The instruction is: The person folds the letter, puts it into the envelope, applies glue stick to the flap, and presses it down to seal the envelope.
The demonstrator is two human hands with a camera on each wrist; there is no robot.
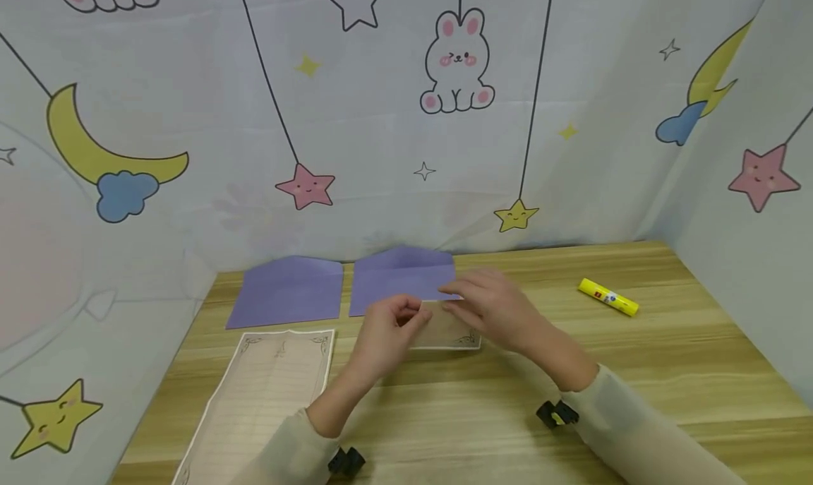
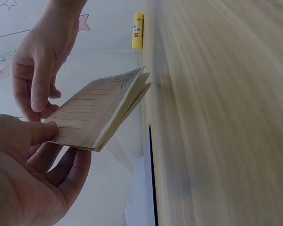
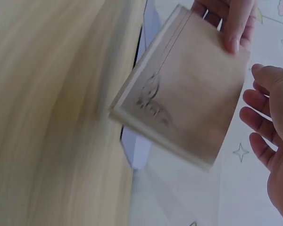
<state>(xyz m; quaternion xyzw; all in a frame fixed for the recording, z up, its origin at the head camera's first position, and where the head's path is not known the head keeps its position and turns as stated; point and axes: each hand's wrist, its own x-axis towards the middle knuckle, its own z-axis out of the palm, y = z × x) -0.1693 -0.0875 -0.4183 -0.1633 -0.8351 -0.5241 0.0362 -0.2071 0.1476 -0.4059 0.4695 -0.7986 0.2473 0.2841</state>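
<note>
A folded sheet of lined letter paper [image 1: 444, 335] with printed corner scrollwork hangs above the table, in front of the purple envelopes. My left hand [image 1: 384, 340] pinches its left edge, thumb on the lined face and fingers behind, as the left wrist view shows. Several layers of the folded paper [image 2: 87, 110] fan slightly apart along one edge. Beside the paper's upper right part is my right hand [image 1: 495, 308], its fingers loosely bent. In the right wrist view, a gap shows between the right hand [image 3: 278, 108] and the paper.
Two purple envelopes, one at left [image 1: 288, 294] and one in the middle [image 1: 394, 287], lie at the table's back with flaps raised. An unfolded lined sheet [image 1: 273, 393] lies at the left. A yellow glue stick [image 1: 608, 297] lies back right. A printed cloth [image 1: 381, 132] hangs behind.
</note>
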